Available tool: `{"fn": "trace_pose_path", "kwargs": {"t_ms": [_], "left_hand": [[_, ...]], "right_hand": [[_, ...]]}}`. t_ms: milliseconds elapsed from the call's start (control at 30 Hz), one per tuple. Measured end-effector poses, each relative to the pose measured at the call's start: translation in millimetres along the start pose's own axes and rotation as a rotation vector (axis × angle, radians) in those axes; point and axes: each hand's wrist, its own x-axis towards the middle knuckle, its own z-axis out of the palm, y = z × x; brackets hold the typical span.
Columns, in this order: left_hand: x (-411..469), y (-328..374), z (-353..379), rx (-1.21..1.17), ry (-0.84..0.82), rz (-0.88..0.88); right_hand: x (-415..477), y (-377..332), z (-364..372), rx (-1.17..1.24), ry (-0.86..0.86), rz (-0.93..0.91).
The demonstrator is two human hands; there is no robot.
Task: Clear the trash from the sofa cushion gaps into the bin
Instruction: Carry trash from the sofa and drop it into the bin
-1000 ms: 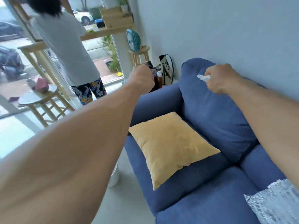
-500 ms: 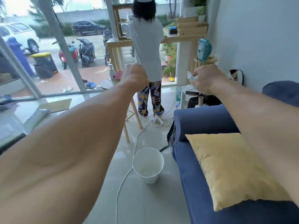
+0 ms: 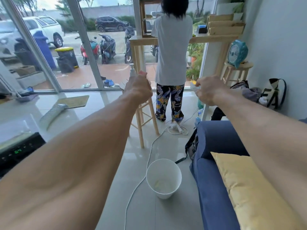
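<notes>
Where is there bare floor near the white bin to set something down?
Bare tile lies on the near side of the bin, between the white cable and the sofa. More lies between the doormat and the stool. Crowded: the coiled cord between stool and sofa.

The fingers of the left hand (image 3: 138, 90) and right hand (image 3: 210, 90) are hidden behind the knuckles. The sofa (image 3: 214, 180) and yellow cushion (image 3: 249, 196) are cut off at the right; what lies in the bin (image 3: 166, 195) is blurred.

soft window daylight, wide-angle edge distortion
</notes>
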Motion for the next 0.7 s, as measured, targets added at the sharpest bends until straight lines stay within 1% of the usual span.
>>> {"fn": "trace_pose_path", "kwargs": {"t_ms": [133, 233, 333, 533, 600, 700], "left_hand": [[43, -2, 40, 0.001, -0.045, -0.018], [64, -5, 76, -0.016, -0.067, -0.053], [75, -12, 108, 0.007, -0.107, -0.066], [104, -34, 160, -0.017, -0.116, -0.071], [106, -51, 190, -0.017, -0.101, -0.064], [101, -93, 251, 0.006, -0.098, -0.054]], "right_hand": [[54, 21, 40, 0.044, -0.009, -0.004], [89, 37, 76, 0.019, -0.048, -0.016], [108, 47, 108, 0.03, -0.102, 0.001], [144, 54, 168, 0.035, -0.098, 0.003], [146, 53, 203, 0.042, -0.079, -0.007], [139, 55, 275, 0.017, -0.088, -0.018]]}}
